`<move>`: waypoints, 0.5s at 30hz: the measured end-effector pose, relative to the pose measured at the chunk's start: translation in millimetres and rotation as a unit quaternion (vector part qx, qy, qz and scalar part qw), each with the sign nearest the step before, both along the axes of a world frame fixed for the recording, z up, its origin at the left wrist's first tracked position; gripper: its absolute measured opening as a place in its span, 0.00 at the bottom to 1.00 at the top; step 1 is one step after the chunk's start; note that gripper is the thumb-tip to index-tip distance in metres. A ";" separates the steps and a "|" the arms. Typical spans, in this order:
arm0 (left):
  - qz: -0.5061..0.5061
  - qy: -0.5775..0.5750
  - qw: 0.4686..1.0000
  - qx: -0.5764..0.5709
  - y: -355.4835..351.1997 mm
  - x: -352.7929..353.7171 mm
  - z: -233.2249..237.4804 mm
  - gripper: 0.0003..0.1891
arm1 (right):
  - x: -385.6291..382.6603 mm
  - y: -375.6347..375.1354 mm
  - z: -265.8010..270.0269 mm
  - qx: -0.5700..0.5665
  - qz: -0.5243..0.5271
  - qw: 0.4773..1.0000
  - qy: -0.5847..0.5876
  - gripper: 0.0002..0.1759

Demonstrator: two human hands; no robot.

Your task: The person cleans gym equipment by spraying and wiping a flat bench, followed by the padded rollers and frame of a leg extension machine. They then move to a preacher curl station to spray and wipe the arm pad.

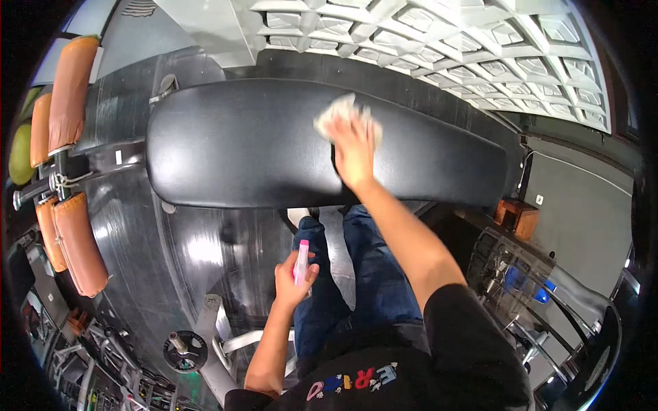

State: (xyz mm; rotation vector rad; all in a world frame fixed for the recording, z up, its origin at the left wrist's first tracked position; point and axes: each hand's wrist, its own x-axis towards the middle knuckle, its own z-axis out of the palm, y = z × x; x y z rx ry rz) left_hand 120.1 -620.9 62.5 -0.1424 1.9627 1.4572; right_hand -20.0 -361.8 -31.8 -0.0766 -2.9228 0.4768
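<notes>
My right hand [354,147] presses a crumpled cream cloth [342,109] onto the top of a long black padded bench [240,144]. Its fingers lie over the cloth, and some motion blur smears them. Lower down, in front of my legs, my left hand [291,283] is closed around a spray bottle [301,260] with a pink top. The bottle is held apart from the bench, and much of its body is hidden by the hand and the viewing angle.
Orange-brown foam rollers [72,92] on a metal frame stand at the bench's left end. A weight plate [185,351] sits on a post at lower left. White patterned panels [425,34] line the far side. A wooden box [517,218] stands at right.
</notes>
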 end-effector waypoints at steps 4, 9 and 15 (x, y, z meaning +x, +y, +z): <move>-0.014 0.026 1.000 -0.008 -10.4 -7.1 17.5 0.14 | 112.2 35.0 31.0 -0.018 0.118 0.977 -0.177 0.28; -0.009 0.028 0.999 -0.015 -16.6 -18.2 11.1 0.14 | 109.1 157.1 0.5 -0.007 -0.115 0.993 -0.027 0.24; -0.041 0.022 0.999 -0.003 9.3 -32.7 -14.6 0.15 | -46.2 44.7 4.3 0.008 -0.065 0.997 0.040 0.22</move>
